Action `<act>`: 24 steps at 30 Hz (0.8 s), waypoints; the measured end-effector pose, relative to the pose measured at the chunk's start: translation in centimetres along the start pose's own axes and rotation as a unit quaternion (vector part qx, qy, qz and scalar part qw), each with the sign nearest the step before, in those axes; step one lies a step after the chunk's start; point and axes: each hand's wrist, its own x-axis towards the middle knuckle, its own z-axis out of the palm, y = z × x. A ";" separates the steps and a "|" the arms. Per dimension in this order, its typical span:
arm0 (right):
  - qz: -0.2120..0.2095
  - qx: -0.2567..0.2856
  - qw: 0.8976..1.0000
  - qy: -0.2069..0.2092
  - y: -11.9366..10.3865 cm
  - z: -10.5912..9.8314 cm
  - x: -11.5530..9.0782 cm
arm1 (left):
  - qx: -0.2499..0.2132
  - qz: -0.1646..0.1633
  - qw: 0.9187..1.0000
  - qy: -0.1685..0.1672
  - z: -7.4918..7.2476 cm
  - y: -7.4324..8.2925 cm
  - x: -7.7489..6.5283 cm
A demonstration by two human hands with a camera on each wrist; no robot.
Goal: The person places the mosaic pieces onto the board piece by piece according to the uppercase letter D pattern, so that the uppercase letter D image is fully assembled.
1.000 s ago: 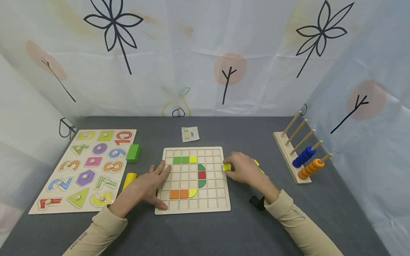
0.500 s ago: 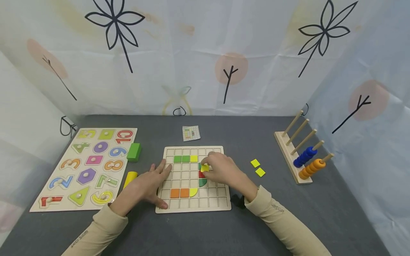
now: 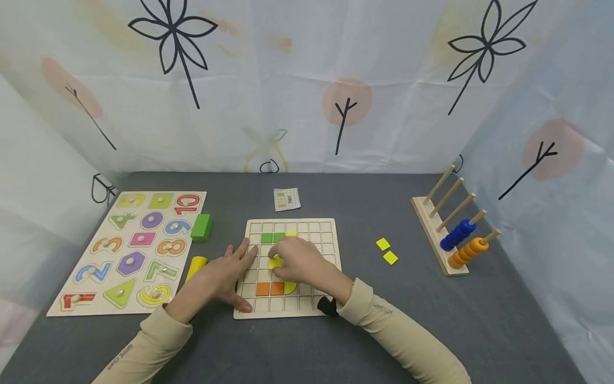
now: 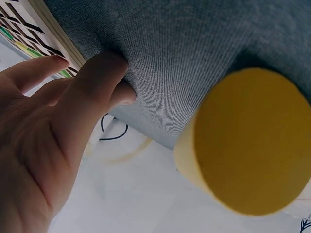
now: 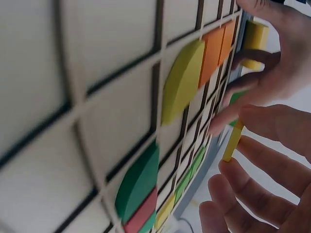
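Observation:
A wooden grid board [image 3: 312, 304] lies on the dark table, with coloured tiles set in some of its squares. My left hand [image 3: 225, 280] rests spread along the board's left edge, thumb and fingertips at the rim. Over the middle of the board my right hand [image 3: 302, 261] pinches a yellow square tile [image 3: 275, 263] between thumb and fingers; the right wrist view shows this tile [image 5: 233, 141] edge-on. Orange tiles [image 3: 269, 288] and a yellow rounded tile [image 5: 183, 81] fill part of a lower row. Green tiles [image 3: 272, 238] sit higher up. The right hand hides the red tile in the head view.
Two loose yellow tiles [image 3: 386, 251] lie right of the board. A small pattern card [image 3: 287, 199] lies behind it. At left are a number puzzle [image 3: 129, 250], a green block [image 3: 201, 228] and a yellow cylinder [image 4: 252, 141]. A peg stand [image 3: 438, 234] with rings stands at right.
My right hand has moved left from the board's right edge to its middle, carrying the yellow tile. The left hand has stayed on the left edge.

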 end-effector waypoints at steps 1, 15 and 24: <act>-0.003 -0.001 1.000 -0.002 -0.2 0.2 0.1 | -0.001 0.000 1.000 0.000 0.0 0.0 0.0; -0.031 -0.026 0.999 -0.019 -1.5 2.0 0.9 | 0.003 -0.002 1.000 0.002 0.0 0.1 0.0; -0.034 -0.031 0.999 -0.025 -1.4 2.1 1.1 | 0.002 -0.003 1.000 -0.001 -0.1 0.1 0.1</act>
